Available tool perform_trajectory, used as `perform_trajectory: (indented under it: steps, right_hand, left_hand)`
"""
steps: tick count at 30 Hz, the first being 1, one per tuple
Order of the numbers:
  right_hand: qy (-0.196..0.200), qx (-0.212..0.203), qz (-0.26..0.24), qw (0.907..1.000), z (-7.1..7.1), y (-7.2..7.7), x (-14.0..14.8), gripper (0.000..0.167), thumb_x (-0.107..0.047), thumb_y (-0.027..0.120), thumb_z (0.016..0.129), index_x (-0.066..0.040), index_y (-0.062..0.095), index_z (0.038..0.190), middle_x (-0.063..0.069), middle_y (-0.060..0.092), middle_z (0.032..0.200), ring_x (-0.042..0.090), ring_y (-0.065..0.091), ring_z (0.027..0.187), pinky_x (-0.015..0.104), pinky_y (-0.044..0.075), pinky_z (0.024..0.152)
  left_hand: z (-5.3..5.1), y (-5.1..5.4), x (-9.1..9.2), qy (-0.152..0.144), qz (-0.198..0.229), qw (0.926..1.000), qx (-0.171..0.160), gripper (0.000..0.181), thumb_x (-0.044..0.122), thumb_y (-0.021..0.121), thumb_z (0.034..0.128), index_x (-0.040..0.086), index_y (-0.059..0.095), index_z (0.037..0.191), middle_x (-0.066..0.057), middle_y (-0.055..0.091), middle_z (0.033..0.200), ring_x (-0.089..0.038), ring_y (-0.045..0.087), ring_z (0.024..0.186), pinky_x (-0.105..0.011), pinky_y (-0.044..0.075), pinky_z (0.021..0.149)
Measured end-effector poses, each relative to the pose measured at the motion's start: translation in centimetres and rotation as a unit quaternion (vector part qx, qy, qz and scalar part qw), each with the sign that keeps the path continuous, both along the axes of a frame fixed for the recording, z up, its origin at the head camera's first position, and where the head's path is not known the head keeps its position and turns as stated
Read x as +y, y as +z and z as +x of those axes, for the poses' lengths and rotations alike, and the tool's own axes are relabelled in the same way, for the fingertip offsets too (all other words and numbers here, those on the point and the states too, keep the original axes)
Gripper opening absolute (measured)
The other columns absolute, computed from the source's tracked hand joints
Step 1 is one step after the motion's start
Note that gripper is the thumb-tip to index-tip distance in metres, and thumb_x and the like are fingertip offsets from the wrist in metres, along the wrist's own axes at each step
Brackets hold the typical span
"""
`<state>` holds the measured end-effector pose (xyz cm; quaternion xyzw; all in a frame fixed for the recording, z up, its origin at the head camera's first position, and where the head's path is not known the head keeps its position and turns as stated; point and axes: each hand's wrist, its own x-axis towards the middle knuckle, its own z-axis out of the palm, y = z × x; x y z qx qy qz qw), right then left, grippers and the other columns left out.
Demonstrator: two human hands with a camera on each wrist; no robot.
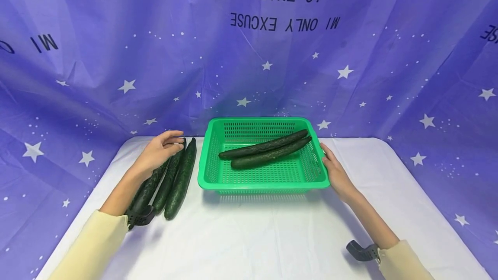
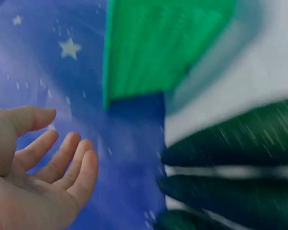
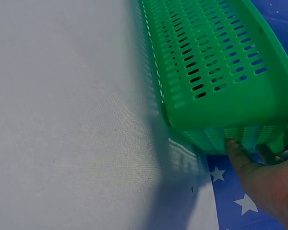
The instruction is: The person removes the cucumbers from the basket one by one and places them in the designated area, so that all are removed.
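From where I stand, taking the person's seat as 6 o'clock, the green basket stands at 12 on the white cloth, close to the table's far edge. Inside it, 2 cucumbers lie side by side, running from about 8 o'clock up to 2, their upper tips near the right-hand rim. At least 3 more, the loose cucumbers, lie at 10 o'clock, outside the basket.

The left hand hovers by the far ends of those, fingers softly bent and thumb apart, holding nothing. The right hand is at the basket's 3 o'clock end, fingers fairly straight and touching the outside wall; I see no grip round the rim.

The far edge is what would worry me most. A shove toward 12 could leave the basket hanging over, if it isn't slightly already; I can't tell that from its base. A push toward 9 might run it into the loose cucumbers, which are smooth and long enough to roll. Lifting the right end would likely send the 2 inside sliding toward 9. The dark wrist mount hangs low over the loose ones too, so a careless sweep of that arm could nudge them apart.
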<state>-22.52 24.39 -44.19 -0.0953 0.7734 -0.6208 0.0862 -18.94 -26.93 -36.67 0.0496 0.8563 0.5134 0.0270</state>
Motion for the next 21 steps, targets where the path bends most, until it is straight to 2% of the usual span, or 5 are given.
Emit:
perform_trajectory:
  steps: [9, 15, 18, 21]
  right_hand:
    - [-0.003, -0.001, -0.003, 1.0000, 0.1, 0.0, 0.1, 0.054, -0.025, 0.022, 0.111, -0.021, 0.004, 0.163, 0.016, 0.017, 0.160, 0.021, 0.051, 0.108, 0.025, 0.048, 0.085]
    - [-0.004, 0.003, 0.006, 1.0000, 0.1, 0.1, 0.1, 0.054, -0.025, 0.021, 0.111, -0.020, 0.004, 0.163, 0.015, 0.013, 0.162, 0.027, 0.044, 0.117, 0.024, 0.044, 0.088]
    - [-0.002, 0.002, 0.008, 1.0000, 0.1, 0.1, 0.1, 0.054, -0.025, 0.021, 0.111, -0.020, 0.004, 0.163, 0.016, 0.014, 0.162, 0.027, 0.045, 0.116, 0.024, 0.045, 0.087]
    - [0.000, 0.002, 0.008, 1.0000, 0.1, 0.1, 0.1, 0.054, -0.025, 0.021, 0.111, -0.020, 0.004, 0.163, 0.017, 0.015, 0.161, 0.024, 0.049, 0.111, 0.025, 0.047, 0.086]
  left_hand:
    - [-4.0, 1.4, 6.0, -0.081, 0.007, 0.9967, -0.003, 0.049, 0.012, 0.058, 0.1022, 0.003, 0.043, 0.148, -0.023, 0.052, 0.138, -0.037, 0.053, 0.124, -0.051, 0.047, 0.097]
    - [-6.4, 1.9, 9.9, -0.126, 0.024, 0.9915, -0.023, 0.046, 0.012, 0.061, 0.1011, 0.008, 0.048, 0.146, -0.017, 0.056, 0.134, -0.033, 0.056, 0.120, -0.047, 0.048, 0.096]
    - [-7.3, 2.0, 11.6, -0.143, 0.024, 0.9890, -0.032, 0.046, 0.013, 0.062, 0.1004, 0.011, 0.051, 0.145, -0.013, 0.057, 0.134, -0.030, 0.057, 0.120, -0.044, 0.048, 0.097]
    - [-8.1, 1.8, 13.2, -0.161, 0.016, 0.9862, -0.036, 0.045, 0.013, 0.063, 0.1001, 0.012, 0.053, 0.144, -0.014, 0.057, 0.136, -0.028, 0.056, 0.122, -0.046, 0.046, 0.100]
